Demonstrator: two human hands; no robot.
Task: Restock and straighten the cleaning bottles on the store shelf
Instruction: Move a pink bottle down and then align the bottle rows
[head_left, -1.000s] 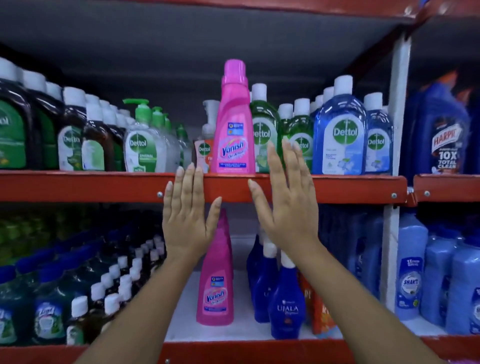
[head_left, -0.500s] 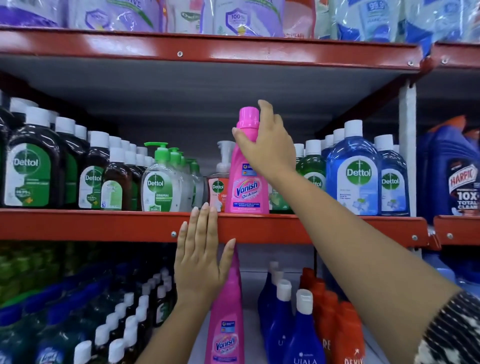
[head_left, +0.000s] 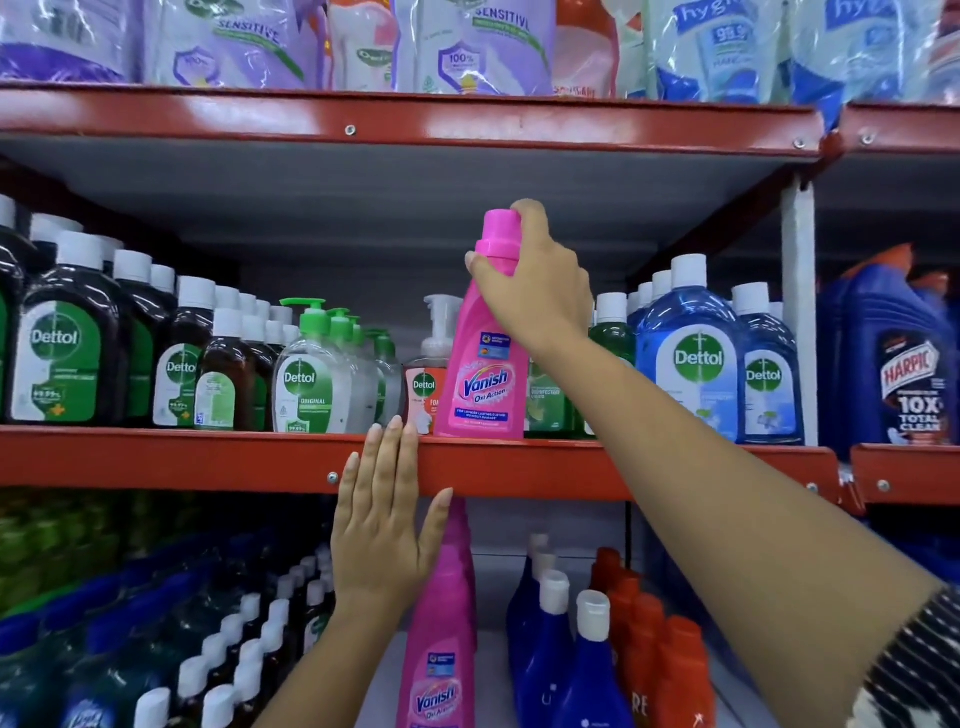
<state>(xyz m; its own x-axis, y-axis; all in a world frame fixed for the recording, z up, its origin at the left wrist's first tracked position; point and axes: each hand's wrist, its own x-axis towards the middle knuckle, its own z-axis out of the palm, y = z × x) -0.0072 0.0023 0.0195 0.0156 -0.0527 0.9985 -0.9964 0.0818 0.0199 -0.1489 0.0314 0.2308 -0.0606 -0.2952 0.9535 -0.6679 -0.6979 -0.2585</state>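
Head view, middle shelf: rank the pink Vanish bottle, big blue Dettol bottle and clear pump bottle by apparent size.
1. Pink Vanish bottle, tallest.
2. Big blue Dettol bottle.
3. Clear pump bottle.

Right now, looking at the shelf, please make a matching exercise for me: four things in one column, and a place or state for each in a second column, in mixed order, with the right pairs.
Things:
1. Tall pink Vanish bottle
2. Left hand
3. Blue Dettol bottle with white cap
4. Clear Dettol pump bottle with green pump

Places or states:
A. Flat and open against the red shelf edge
B. Held near its cap by the right hand
C. Standing left of the pink bottle
D. Standing right of the pink bottle

Pairs: 1-B, 2-A, 3-D, 4-C
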